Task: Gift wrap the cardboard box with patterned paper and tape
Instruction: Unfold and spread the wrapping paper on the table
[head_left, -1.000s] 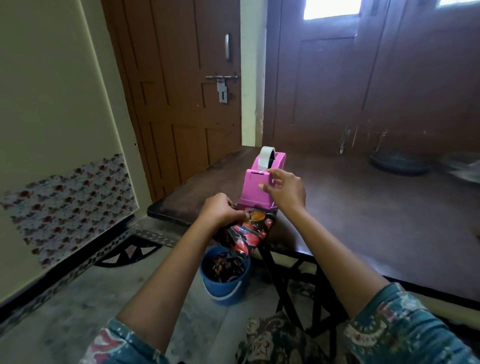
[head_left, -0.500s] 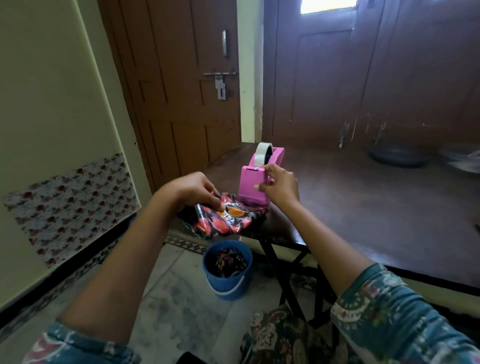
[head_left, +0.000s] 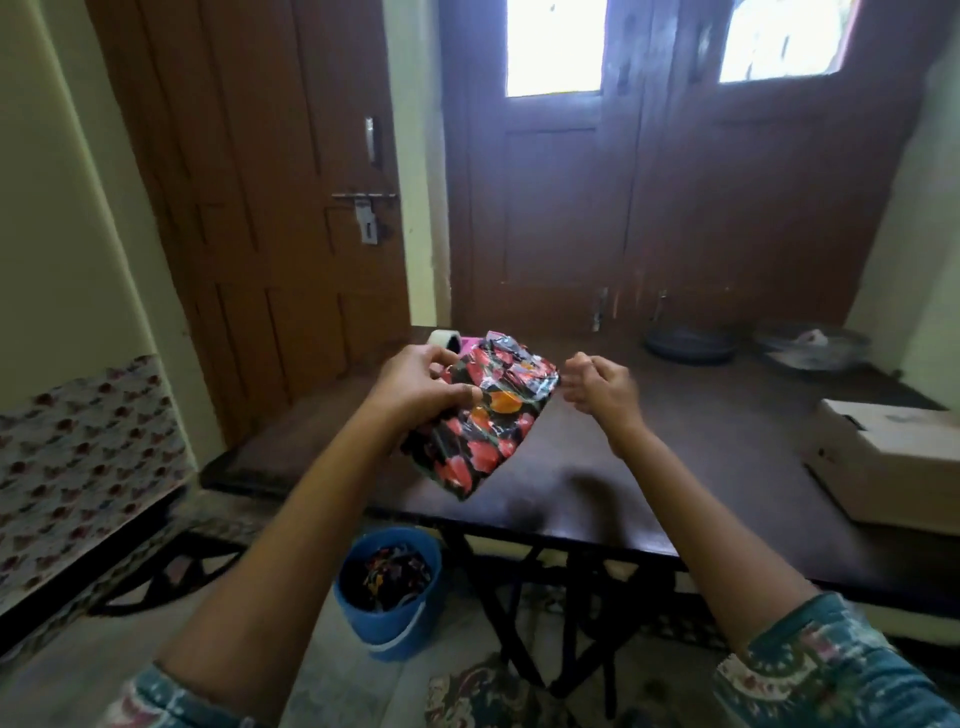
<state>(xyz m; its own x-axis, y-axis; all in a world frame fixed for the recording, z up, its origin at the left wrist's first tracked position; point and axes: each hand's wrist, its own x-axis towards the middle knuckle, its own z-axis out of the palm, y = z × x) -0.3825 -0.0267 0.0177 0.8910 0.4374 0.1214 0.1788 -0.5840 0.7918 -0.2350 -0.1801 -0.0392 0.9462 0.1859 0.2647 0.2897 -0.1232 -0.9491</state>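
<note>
Black flowered paper covers the box (head_left: 480, 415), raised above the table's (head_left: 675, 467) left edge; left hand (head_left: 421, 387) grips it for taping, right hand (head_left: 597, 387) pinched shut alongside, contents unclear.

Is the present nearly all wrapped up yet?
Nearly. Done: the box wrapped in black paper with red and orange flowers shows no bare cardboard on the sides in view. In hand: the left hand holds it up above the dark brown table; the right hand is pinched beside it, perhaps on tape, too blurred to tell. Left: the crinkled top end looks unsealed.
</note>
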